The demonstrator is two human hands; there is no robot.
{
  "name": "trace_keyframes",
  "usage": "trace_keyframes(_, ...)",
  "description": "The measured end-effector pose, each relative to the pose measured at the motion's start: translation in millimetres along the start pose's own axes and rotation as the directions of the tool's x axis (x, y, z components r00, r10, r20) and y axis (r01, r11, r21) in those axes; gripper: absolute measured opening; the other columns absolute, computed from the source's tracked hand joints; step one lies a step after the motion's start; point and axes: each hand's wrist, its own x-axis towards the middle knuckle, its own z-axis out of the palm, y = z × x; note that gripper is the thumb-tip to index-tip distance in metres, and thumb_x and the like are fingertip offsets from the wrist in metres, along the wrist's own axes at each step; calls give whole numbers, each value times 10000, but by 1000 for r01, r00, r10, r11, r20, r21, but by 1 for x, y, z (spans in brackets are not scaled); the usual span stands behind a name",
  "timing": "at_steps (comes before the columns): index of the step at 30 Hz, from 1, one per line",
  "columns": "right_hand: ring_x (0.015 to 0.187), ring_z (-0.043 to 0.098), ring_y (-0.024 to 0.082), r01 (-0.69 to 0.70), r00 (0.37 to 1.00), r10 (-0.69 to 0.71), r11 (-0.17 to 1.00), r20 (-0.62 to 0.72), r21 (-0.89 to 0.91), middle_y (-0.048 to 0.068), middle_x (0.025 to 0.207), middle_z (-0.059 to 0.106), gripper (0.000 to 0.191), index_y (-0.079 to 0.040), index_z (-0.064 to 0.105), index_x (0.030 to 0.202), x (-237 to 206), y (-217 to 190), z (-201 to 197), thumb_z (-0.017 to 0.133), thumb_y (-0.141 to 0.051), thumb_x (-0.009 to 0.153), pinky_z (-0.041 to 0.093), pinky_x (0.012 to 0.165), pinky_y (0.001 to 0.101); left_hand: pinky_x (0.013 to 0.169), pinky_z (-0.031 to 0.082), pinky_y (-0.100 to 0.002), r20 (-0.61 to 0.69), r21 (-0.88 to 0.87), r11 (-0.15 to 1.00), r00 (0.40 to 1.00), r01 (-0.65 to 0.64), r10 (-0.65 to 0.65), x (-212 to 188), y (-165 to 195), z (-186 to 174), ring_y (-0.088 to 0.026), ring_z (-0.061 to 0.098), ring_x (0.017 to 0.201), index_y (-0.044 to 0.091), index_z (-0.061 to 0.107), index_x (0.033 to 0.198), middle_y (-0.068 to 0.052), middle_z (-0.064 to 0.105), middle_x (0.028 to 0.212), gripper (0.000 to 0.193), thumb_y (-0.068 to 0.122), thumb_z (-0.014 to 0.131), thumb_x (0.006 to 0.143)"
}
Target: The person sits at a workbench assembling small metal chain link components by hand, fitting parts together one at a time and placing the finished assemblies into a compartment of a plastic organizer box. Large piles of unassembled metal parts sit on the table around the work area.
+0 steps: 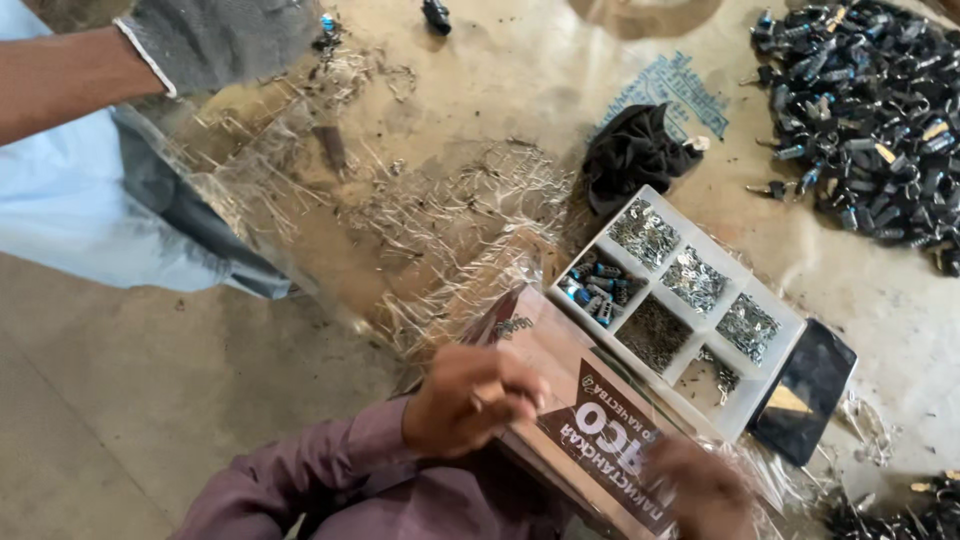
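At the bottom centre of the frame the left hand (472, 398) and the right hand (703, 487) hold a flat brown cardboard box (590, 420) with a dark printed panel. The left hand closes its fingers over the box's upper-left edge; the right hand is blurred at the lower-right end, and how tightly it grips cannot be told. The box's long axis runs diagonally, from centre frame down toward the lower right corner, with its upper-left end pointing at a scatter of thin metal pins (450, 220) on the floor.

Just right of the box sits a white compartment tray (790, 325) of small metal parts, a black cloth (632, 152) above it. A heap of dark padlocks (870, 110) fills the upper right. Another person's arm (70, 75) enters at the upper left.
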Motion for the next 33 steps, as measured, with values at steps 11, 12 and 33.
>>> trace_keyframes(11, 943, 665, 255, 287, 653, -296, 949, -697, -134, 177, 1120, 652, 181, 48, 650, 1156, -9, 10, 12, 647, -109, 1068, 576, 825, 372, 875, 553, -429, 791, 129, 964, 562, 232, -241, -79, -46, 29, -348, 694, 998, 101, 693, 1204, -139, 722, 1072, 318, 87, 650, 890)
trace_keyframes(12, 943, 661, 256, 284, 656, -281, 952, -701, -117, 179, 1123, 645, 193, 55, 647, 1163, -27, 9, 26, 654, -118, 1079, 574, 829, 378, 881, 543, -447, 836, 177, 955, 475, 240, -274, -86, -59, 34, -375, 682, 996, 92, 677, 1254, -166, 715, 1080, 443, 23, 631, 819)
trace_keyframes(33, 912, 640, 190, -36, 750, 45, 999, -660, 27, 155, 1093, 648, 124, 51, 676, 1138, -165, -2, 105, 677, -26, 1041, 530, 831, 308, 983, 419, -580, 525, 711, 703, 684, -25, -507, -164, -129, 50, -431, 584, 1170, 288, 698, 1304, -154, 672, 1310, 410, 432, 559, 946)
